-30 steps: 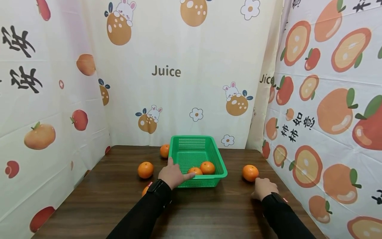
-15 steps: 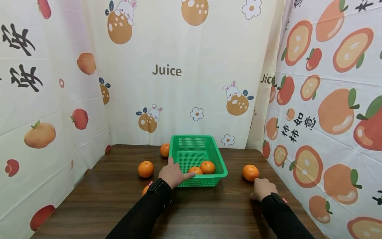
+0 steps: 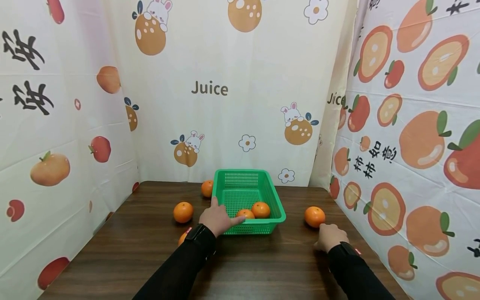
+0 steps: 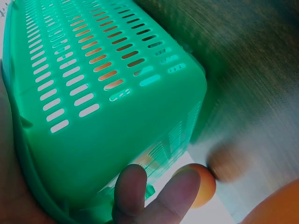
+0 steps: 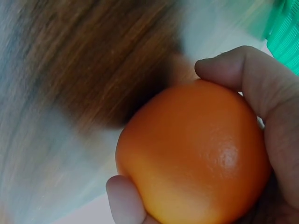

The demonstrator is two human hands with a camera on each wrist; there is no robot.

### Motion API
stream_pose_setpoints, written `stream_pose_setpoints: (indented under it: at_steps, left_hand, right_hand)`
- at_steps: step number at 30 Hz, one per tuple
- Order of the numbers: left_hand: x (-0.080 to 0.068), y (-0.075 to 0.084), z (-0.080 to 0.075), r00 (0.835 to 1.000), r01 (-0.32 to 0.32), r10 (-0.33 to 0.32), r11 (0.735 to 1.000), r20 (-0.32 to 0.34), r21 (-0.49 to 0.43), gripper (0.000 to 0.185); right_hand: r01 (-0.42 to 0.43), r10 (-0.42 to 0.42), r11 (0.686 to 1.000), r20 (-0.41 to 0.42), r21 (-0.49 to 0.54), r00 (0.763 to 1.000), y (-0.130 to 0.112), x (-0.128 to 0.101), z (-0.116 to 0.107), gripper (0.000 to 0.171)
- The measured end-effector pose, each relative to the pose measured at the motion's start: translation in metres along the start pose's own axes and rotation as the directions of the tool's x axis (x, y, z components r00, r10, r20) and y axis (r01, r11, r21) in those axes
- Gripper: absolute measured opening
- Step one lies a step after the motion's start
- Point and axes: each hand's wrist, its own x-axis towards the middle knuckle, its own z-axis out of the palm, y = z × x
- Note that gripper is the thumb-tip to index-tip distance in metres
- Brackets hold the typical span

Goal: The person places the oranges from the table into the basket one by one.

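Observation:
At the front left corner of a green plastic basket (image 3: 275, 200) rests my left hand (image 3: 215, 220). Its thumb lies along the front rim and its fingers (image 4: 131, 191) reach along the left side, gripping the corner. Two oranges, a front one (image 3: 245, 214) and a right one (image 3: 261, 210), sit inside. My right hand (image 3: 331, 237) is low over the table, right of the basket. In the right wrist view it holds an orange (image 5: 196, 154) between thumb and fingers. In the head view an orange (image 3: 314, 216) shows right at this hand's far left edge.
Left of the basket lie loose oranges: one by its back corner (image 3: 207, 188), one farther left (image 3: 183, 212), and one partly hidden behind the left wrist (image 3: 182, 238). The brown wooden table (image 3: 262, 271) is bordered by fruit-printed cloths (image 3: 262, 104) at the back and sides.
The head view shifts very slightly at first. Both hands, the basket and the oranges stay where they were.

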Motion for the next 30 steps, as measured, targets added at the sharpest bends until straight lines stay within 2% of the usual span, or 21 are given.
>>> stream_pose_setpoints:
  at_steps: [9,17,21,30]
  left_hand:
    - [0.001,0.000,-0.001,1.000,0.011,-0.011,1.000,0.002,-0.010,0.102]
    - [-0.001,0.000,-0.002,1.000,0.024,-0.023,1.000,0.009,-0.008,0.103]
    - [-0.002,0.001,-0.003,1.000,0.026,-0.026,1.000,0.013,-0.008,0.103]
    - [-0.003,0.002,-0.005,1.000,0.025,-0.025,1.000,0.014,-0.008,0.103]
  right_hand:
    - [0.016,-0.016,1.000,0.006,0.005,1.000,-0.001,-0.002,-0.003,0.046]
    - [-0.008,0.008,1.000,0.117,0.002,0.993,-0.007,-0.004,-0.012,0.039]
    - [-0.005,0.004,1.000,0.121,0.013,0.993,-0.006,-0.002,-0.011,0.040]
    - [0.035,-0.049,0.996,0.171,0.085,0.984,-0.019,-0.011,-0.030,0.035]
